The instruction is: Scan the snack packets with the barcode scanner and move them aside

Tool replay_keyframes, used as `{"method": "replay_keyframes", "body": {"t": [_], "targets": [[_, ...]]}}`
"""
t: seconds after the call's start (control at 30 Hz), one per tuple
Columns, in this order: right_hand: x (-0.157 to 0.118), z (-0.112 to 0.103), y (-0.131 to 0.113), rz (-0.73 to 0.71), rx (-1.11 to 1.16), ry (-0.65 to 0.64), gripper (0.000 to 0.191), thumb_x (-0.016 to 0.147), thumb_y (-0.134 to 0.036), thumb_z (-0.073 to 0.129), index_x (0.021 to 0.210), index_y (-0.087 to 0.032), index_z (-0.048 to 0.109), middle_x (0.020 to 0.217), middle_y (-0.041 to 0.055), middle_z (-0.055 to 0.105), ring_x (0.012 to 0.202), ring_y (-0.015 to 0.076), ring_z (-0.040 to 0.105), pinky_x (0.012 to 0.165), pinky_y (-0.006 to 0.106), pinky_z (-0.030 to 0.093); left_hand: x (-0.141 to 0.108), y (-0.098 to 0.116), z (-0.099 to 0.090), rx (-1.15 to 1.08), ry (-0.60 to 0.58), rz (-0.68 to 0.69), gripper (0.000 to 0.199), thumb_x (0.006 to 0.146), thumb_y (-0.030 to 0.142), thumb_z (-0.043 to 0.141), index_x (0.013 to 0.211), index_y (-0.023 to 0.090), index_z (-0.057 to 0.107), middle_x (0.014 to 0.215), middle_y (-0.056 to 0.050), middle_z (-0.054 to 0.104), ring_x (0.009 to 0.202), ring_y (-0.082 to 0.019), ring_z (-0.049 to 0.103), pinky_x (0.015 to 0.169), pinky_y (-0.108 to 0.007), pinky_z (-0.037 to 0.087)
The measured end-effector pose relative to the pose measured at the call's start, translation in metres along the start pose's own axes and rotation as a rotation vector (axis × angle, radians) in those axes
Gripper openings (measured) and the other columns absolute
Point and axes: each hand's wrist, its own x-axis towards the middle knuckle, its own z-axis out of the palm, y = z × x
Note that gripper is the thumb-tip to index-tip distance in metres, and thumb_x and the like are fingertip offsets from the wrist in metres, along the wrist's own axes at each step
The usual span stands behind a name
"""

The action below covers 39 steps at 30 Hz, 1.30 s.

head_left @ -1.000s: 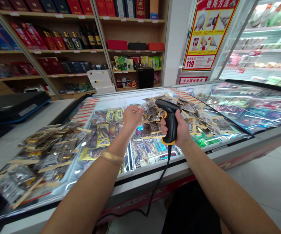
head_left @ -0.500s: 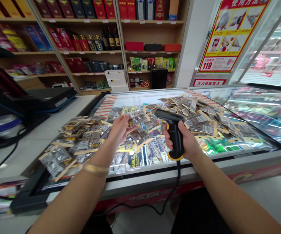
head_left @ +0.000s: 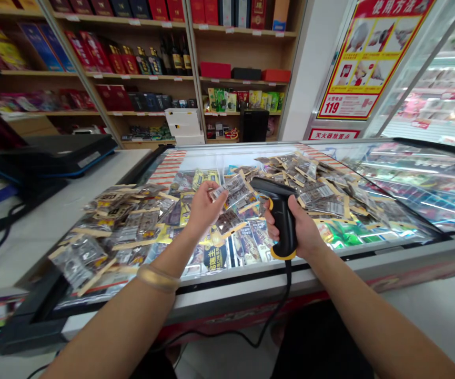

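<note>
In the middle of the head view, my left hand (head_left: 206, 206) pinches the edge of a clear snack packet (head_left: 235, 190) with dark contents and a pale strip. My right hand (head_left: 296, 226) is wrapped round the grip of a black barcode scanner (head_left: 284, 218) with yellow trim, whose head points left toward that packet. More such packets lie on the freezer's glass top: a left pile (head_left: 132, 218) and a right pile (head_left: 317, 189). One loose packet (head_left: 229, 221) lies just below the held one. Under the glass, yellow and blue bags show.
A cable runs down from the scanner and off to the left. At the left stand a white counter (head_left: 120, 166) and a black device (head_left: 61, 152). Shelves (head_left: 132, 76) with boxes and bottles rise behind the freezer (head_left: 251, 281). A red and yellow poster (head_left: 373, 58) hangs at right.
My left hand has turned and its thumb now lies over the packet, which is tilted more upright near the scanner. The right hand and scanner have hardly moved. The view has shifted slightly.
</note>
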Motion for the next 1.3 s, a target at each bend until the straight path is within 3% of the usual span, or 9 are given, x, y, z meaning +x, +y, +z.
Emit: {"method": "replay_keyframes", "body": {"t": [0.13,0.3,0.57,0.73,0.87,1.07,1.13,1.2,1.3], "targets": [[0.0,0.0,0.0,-0.007,-0.01,-0.01,0.058,0.069,-0.068,0.077,0.09,-0.017,0.064,0.066,-0.0033,0.055,0.046,0.0075,0.046,0.042,0.021,0.041,-0.002,-0.003,0.003,0.079,-0.018,0.132,0.025,0.072,0.029,0.065,0.08,0.023,0.042,0.081,0.002,0.057,0.074,-0.012,0.059,0.061,-0.021,0.041],[0.0,0.0,0.001,-0.02,-0.025,-0.01,0.054,0.076,-0.069,0.071,0.09,-0.017,0.062,0.066,-0.0028,0.054,0.046,0.0083,0.045,0.042,0.022,0.041,-0.002,-0.004,0.003,0.086,-0.041,0.114,0.026,0.071,0.028,0.065,0.079,0.023,0.04,0.089,-0.001,0.06,0.098,-0.017,0.064,0.075,-0.024,0.048],[-0.002,-0.001,-0.001,-0.012,-0.022,-0.039,0.054,0.072,-0.068,0.075,0.09,-0.018,0.063,0.067,-0.0025,0.053,0.047,0.0084,0.044,0.042,0.022,0.04,-0.004,0.001,0.005,0.092,-0.031,0.078,0.025,0.073,0.023,0.064,0.077,0.023,0.04,0.096,-0.003,0.065,0.1,-0.016,0.065,0.084,-0.027,0.05],[0.006,0.009,0.001,-0.034,-0.02,0.005,0.051,0.077,-0.067,0.071,0.091,-0.018,0.064,0.067,-0.001,0.054,0.048,0.0095,0.045,0.041,0.022,0.039,-0.001,0.012,0.0,0.137,0.167,0.074,0.022,0.076,0.019,0.063,0.091,0.022,0.049,0.096,-0.003,0.068,0.082,-0.014,0.066,0.073,-0.025,0.051],[0.024,0.043,0.01,-0.007,0.003,-0.046,0.05,0.081,-0.067,0.067,0.09,-0.017,0.065,0.066,-0.001,0.054,0.047,0.0095,0.046,0.041,0.022,0.041,0.01,0.026,-0.044,0.174,0.251,0.184,0.04,0.081,0.016,0.056,0.121,0.022,0.057,0.104,-0.004,0.072,0.079,-0.013,0.067,0.068,-0.024,0.052],[0.063,0.108,0.037,0.124,0.071,-0.148,0.049,0.086,-0.066,0.062,0.088,-0.017,0.062,0.064,-0.002,0.055,0.046,0.0082,0.047,0.041,0.021,0.042,0.014,0.035,-0.152,0.584,0.389,0.178,0.04,0.086,0.03,0.053,0.12,0.018,0.071,0.111,-0.007,0.075,0.092,-0.02,0.069,0.083,-0.031,0.056],[0.074,0.123,0.049,0.162,0.095,-0.159,0.049,0.087,-0.066,0.061,0.088,-0.017,0.061,0.063,-0.0022,0.055,0.045,0.008,0.047,0.041,0.02,0.042,0.006,0.033,-0.175,0.857,0.291,0.148,0.044,0.086,0.033,0.054,0.125,0.02,0.07,0.123,-0.009,0.072,0.109,-0.025,0.066,0.102,-0.041,0.05],[0.082,0.132,0.06,0.194,0.103,-0.157,0.051,0.086,-0.068,0.06,0.087,-0.017,0.06,0.061,-0.0025,0.055,0.044,0.0081,0.047,0.04,0.02,0.041,-0.006,0.03,-0.187,1.163,0.121,0.117,0.049,0.086,0.037,0.057,0.133,0.025,0.065,0.14,-0.011,0.063,0.132,-0.033,0.054,0.117,-0.059,0.031],[0.088,0.137,0.074,0.246,0.099,-0.143,0.052,0.085,-0.069,0.061,0.085,-0.017,0.06,0.059,-0.0023,0.054,0.044,0.0089,0.048,0.039,0.021,0.041,-0.02,0.021,-0.188,1.435,0.003,0.046,0.057,0.089,0.048,0.056,0.144,0.035,0.054,0.16,-0.011,0.04,0.151,-0.043,0.026,0.114,-0.076,0.015]]}}
